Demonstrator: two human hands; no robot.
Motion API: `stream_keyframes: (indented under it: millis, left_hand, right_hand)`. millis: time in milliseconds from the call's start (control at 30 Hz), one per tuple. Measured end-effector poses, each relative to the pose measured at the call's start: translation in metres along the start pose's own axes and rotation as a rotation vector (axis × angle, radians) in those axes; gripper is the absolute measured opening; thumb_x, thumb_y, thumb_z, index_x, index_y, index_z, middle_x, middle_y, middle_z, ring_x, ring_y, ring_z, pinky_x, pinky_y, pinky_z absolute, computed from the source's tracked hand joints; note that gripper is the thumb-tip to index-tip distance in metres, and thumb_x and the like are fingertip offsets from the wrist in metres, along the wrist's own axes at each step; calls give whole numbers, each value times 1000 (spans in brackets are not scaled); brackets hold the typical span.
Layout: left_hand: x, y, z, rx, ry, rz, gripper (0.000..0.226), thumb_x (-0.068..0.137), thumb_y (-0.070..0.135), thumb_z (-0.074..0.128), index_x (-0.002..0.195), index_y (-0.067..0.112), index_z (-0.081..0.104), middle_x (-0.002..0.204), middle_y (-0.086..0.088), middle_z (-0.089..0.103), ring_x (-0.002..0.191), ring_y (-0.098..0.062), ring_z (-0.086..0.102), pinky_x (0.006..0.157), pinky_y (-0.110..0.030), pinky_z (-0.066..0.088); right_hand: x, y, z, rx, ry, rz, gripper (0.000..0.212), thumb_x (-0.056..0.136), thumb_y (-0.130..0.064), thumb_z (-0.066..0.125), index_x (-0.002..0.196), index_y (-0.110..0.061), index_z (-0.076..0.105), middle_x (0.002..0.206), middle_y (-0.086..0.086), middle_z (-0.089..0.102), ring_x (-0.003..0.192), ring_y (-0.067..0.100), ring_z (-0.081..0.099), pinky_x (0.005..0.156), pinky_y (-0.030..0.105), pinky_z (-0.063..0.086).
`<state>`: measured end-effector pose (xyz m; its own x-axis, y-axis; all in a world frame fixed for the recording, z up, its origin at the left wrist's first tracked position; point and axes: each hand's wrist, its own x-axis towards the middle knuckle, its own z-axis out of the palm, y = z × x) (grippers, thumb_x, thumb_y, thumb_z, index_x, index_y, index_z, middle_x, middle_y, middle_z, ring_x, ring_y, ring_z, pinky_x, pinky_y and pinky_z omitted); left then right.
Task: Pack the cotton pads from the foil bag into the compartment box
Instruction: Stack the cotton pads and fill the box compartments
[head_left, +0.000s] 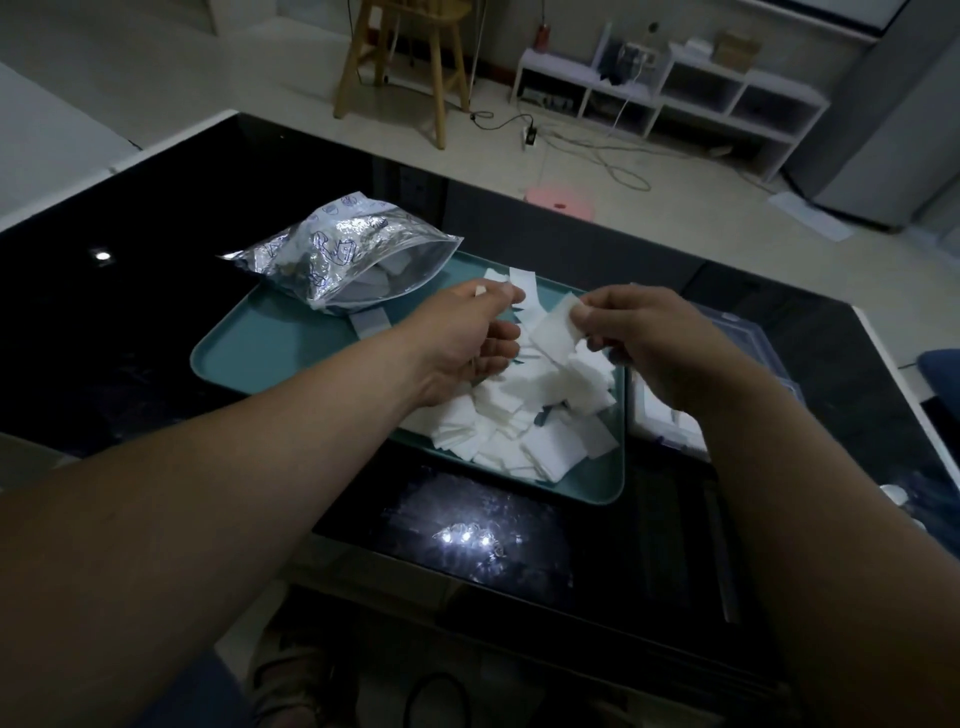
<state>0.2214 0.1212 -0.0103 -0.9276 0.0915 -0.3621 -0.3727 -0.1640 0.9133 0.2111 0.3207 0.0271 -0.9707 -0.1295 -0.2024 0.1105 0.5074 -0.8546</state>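
A heap of white square cotton pads (519, 421) lies on the right half of a teal tray (270, 348). The silver foil bag (343, 254) lies open on the tray's far left corner, a few pads showing in its mouth. My left hand (467, 338) hovers over the heap and pinches cotton pads between thumb and fingers. My right hand (644, 332) pinches a few pads (556, 332) just above the heap. The clear compartment box (670, 415) sits right of the tray, mostly hidden behind my right arm.
The tray rests on a glossy black table (156, 270) whose near edge is close to me. On the floor beyond the table are a wooden stool (410, 62), a pink round stool (558, 200), cables and a low white shelf (675, 98).
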Motion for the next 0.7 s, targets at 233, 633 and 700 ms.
stream_keyframes:
  millis: [233, 633, 700]
  left_hand:
    - [-14, 1, 11, -151, -323, -107, 34, 103, 50, 53, 119, 22, 64, 89, -6, 61, 67, -15, 59, 57, -22, 50]
    - [1, -10, 10, -85, -87, -141, 5, 100, 20, 62, 102, 20, 58, 81, -5, 52, 53, -12, 48, 40, -19, 41]
    - [-1, -11, 11, -56, -96, -146, 2, 100, 20, 61, 100, 21, 59, 83, -5, 54, 52, -12, 50, 42, -19, 41]
  right_hand:
    - [-3, -6, 22, 1, -70, -101, 14, 99, -18, 68, 109, -15, 77, 95, -1, 76, 76, 1, 68, 65, 13, 49]
    - [11, 31, 11, -909, 132, 77, 35, 94, -52, 66, 123, -33, 63, 120, -6, 68, 114, 24, 60, 110, 53, 37]
    - [12, 30, 11, -912, 126, 68, 41, 94, -57, 63, 128, -34, 62, 127, -4, 68, 119, 24, 60, 111, 53, 34]
